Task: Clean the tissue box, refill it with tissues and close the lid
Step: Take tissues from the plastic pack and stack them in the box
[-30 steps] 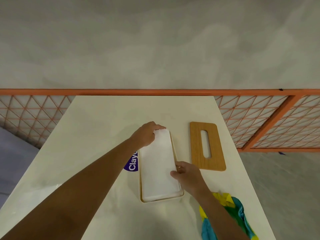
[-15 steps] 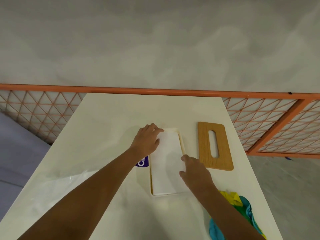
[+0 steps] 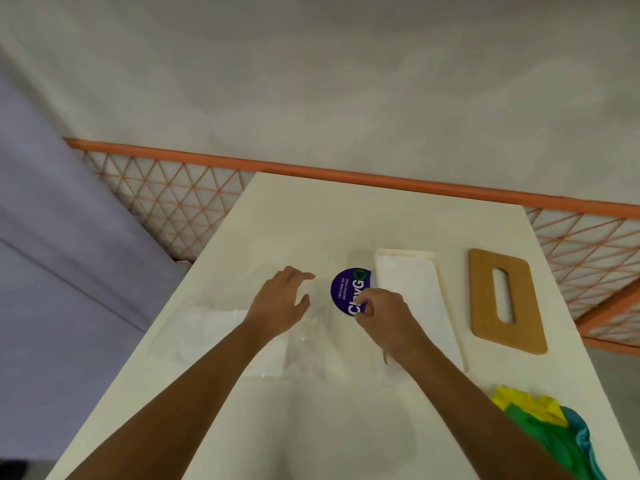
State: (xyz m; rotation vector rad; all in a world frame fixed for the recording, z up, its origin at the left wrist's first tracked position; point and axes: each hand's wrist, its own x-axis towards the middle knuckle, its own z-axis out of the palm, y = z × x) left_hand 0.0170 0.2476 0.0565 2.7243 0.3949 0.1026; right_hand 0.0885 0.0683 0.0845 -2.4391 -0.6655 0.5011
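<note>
A yellow-green-blue cloth [image 3: 550, 431] lies at the near right edge of the worktop [image 3: 346, 427]. The left grip [image 3: 280, 306] is spread over a clear plastic wrapper [image 3: 311, 341]. The right grip [image 3: 384, 317] pinches it at its purple sticker [image 3: 348, 287]. Just right stands the open tissue box [image 3: 405, 252], filled with white tissues [image 3: 412, 299]. Its wooden lid [image 3: 485, 306] lies apart, further right.

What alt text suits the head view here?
On a white table, the right hand pinches a clear wrapper at its purple sticker while the left hand is open over it. Right of them sits the open tissue box, holding tissues, its slotted wooden lid lying apart.
</note>
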